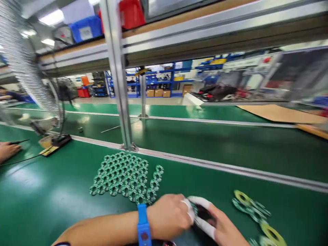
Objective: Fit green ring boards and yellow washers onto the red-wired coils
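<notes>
My left hand point(169, 215), with a blue wristband point(143, 223) at its wrist, is closed, and white covers are on its fingertips. Meeting it from the right is my right hand point(222, 222), its white-covered thumb and finger bent round the same small piece. Between them shows part of a green ring-shaped circuit board point(195, 208), mostly hidden by the fingers. Left of the hands, many similar rings lie in a tight block of rows point(123, 174), with a short separate row point(155, 182) beside it. To the right lie loose green and yellow-green ring boards point(256, 213), some overlapping.
An aluminium post point(119, 75) rises from the bench's back rail point(217, 167). A soldering-type stand point(55, 143) sits at left, near another person's hand point(9, 150) holding a dark thin tool. A flat cardboard sheet point(279, 112) lies on the far bench. A shelf hangs overhead.
</notes>
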Available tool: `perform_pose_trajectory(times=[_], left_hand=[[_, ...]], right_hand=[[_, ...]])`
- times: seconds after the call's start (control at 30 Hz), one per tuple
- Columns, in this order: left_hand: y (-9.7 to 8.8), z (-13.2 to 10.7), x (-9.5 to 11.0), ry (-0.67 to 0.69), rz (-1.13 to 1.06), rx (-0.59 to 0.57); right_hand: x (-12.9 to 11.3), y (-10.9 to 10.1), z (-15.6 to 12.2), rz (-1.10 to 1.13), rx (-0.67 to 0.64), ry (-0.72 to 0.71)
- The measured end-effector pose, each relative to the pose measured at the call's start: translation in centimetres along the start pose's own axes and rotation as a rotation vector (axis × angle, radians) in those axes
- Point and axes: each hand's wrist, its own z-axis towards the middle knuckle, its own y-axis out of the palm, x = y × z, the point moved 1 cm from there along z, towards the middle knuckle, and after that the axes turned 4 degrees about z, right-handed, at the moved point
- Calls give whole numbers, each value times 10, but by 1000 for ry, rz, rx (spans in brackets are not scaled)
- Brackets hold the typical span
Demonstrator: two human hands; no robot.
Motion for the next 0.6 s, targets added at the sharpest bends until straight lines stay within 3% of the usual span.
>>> perform_pose_trajectory(times=[0.17,0.37,0.5,0.6], left_hand=[[-3,-6,8,1,7,-32],[-1,-6,16,75,108,26],[-3,-5,15,91,105,9],[-11,-4,5,-27,-67,-31]], right_hand=[[-23,10,-6,75,70,22],[-27,14,-13,17,108,-2],[-29,1,-13,18,45,-14],[-35,-19,-14,-75,85,-28]])
